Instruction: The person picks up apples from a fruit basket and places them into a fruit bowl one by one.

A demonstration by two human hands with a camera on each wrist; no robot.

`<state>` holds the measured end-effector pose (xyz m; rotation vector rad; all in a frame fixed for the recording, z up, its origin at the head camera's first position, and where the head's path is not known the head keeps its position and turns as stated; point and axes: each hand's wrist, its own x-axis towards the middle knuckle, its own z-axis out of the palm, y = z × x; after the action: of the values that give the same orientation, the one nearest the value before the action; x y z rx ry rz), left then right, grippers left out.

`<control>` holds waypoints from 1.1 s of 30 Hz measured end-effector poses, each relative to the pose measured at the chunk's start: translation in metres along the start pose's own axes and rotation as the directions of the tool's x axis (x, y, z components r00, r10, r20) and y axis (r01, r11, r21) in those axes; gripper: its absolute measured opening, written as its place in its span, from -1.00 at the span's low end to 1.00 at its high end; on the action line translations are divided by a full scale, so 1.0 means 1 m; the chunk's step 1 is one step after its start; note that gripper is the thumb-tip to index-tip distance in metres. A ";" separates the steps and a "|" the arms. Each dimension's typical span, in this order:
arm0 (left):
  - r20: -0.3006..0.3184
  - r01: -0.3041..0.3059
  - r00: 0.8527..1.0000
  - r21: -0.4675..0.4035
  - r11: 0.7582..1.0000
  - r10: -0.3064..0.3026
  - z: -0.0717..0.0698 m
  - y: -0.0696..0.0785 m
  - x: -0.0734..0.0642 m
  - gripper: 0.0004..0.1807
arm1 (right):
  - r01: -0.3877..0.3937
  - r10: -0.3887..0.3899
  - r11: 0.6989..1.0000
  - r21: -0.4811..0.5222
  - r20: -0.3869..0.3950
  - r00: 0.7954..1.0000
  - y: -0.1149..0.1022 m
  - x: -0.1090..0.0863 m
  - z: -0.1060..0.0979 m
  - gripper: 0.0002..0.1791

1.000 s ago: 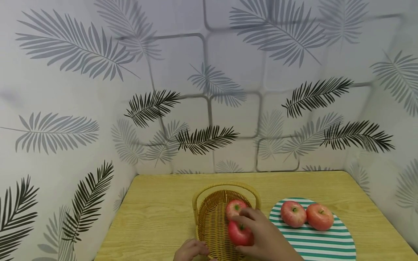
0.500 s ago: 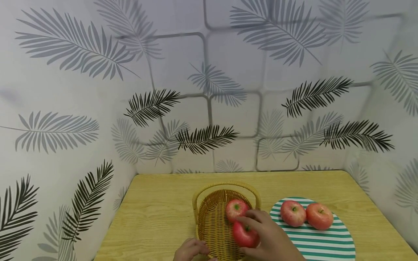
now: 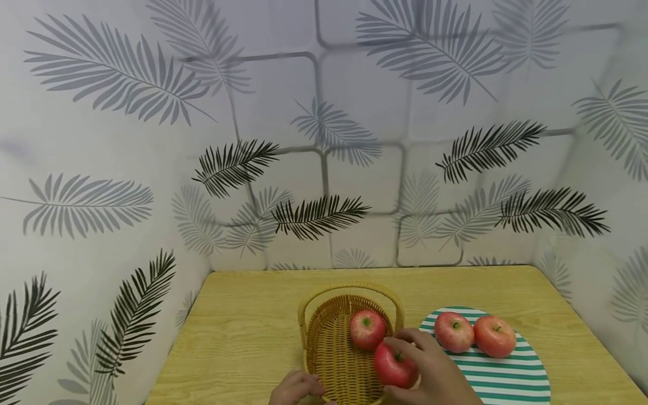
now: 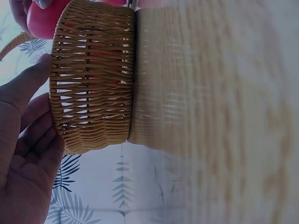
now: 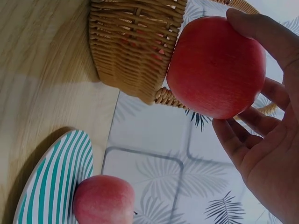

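A red apple [image 5: 217, 67] is pinched between the thumb and fingers of my right hand [image 3: 430, 365]. It sits at the right rim of the wicker basket [image 3: 334, 349], level with the rim top in the right wrist view. Inside the basket, toward the back right, lies another apple [image 3: 368, 330]; through the weave in the left wrist view some red shows. My left hand [image 3: 297, 388] holds the basket's left rim near the front, its thumb [image 4: 39, 67] and fingers against the weave [image 4: 93, 79].
Two apples, a left one [image 3: 454, 332] and a right one [image 3: 494, 336], rest on a teal-and-white striped round board [image 3: 498, 377] right of the basket. The basket's arched handle [image 3: 349, 286] stands up at the back. A leaf-patterned wall borders the wooden table [image 3: 243, 332].
My right hand has moved right with its apple, from over the basket's inside to its right rim. The apple left in the basket shows more fully. My left hand stays in place.
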<state>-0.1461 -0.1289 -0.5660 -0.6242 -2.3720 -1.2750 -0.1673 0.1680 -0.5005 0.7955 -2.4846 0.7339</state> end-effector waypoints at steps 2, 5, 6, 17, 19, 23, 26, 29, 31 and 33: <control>0.001 0.018 1.000 0.006 1.000 -0.018 0.001 0.000 0.000 -0.83 | -0.001 0.001 1.000 -0.022 -0.016 1.000 0.002 -0.003 -0.001 -0.29; -0.001 0.021 1.000 0.011 1.000 -0.021 0.001 0.000 0.000 -0.82 | -0.047 0.046 0.998 -0.049 -0.015 0.999 0.003 -0.006 -0.003 -0.27; -0.001 0.019 1.000 0.011 1.000 -0.019 0.001 -0.001 0.000 -0.82 | -0.070 0.070 0.996 -0.052 -0.008 0.998 0.003 -0.007 -0.004 -0.27; -0.015 -0.046 0.999 0.011 0.999 0.047 0.004 -0.009 0.000 -0.90 | -0.154 0.154 0.988 -0.030 0.020 0.988 0.004 -0.012 -0.013 -0.27; -0.021 -0.095 0.995 0.007 0.995 0.096 0.006 -0.013 0.000 -0.92 | -0.116 0.115 0.993 -0.034 -0.007 0.993 0.008 -0.013 -0.012 -0.26; -0.034 -0.104 0.994 0.008 0.995 0.104 0.007 -0.015 -0.002 -0.90 | -0.022 0.021 1.000 -0.016 -0.046 0.999 0.017 -0.014 -0.013 -0.24; -0.048 -0.059 0.997 0.006 0.998 0.059 0.007 -0.012 -0.002 -0.84 | 0.027 -0.028 1.000 -0.016 -0.077 0.997 0.022 -0.015 -0.015 -0.24; -0.046 -0.036 0.998 0.001 0.999 0.036 0.007 -0.010 -0.002 -0.83 | 0.030 -0.033 0.999 -0.025 -0.100 0.994 0.025 -0.018 -0.015 -0.25; -0.042 -0.021 0.999 0.001 1.000 0.021 0.007 -0.009 -0.002 -0.83 | 0.029 -0.032 0.999 -0.035 -0.110 0.993 0.028 -0.019 -0.015 -0.25; -0.031 -0.023 0.999 0.007 1.000 0.023 0.007 -0.009 -0.002 -0.84 | 0.032 -0.036 0.999 -0.038 -0.116 0.993 0.030 -0.021 -0.015 -0.25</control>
<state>-0.1502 -0.1280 -0.5766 -0.6230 -2.3365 -1.2575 -0.1673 0.2066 -0.5105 0.7579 -2.3678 0.7012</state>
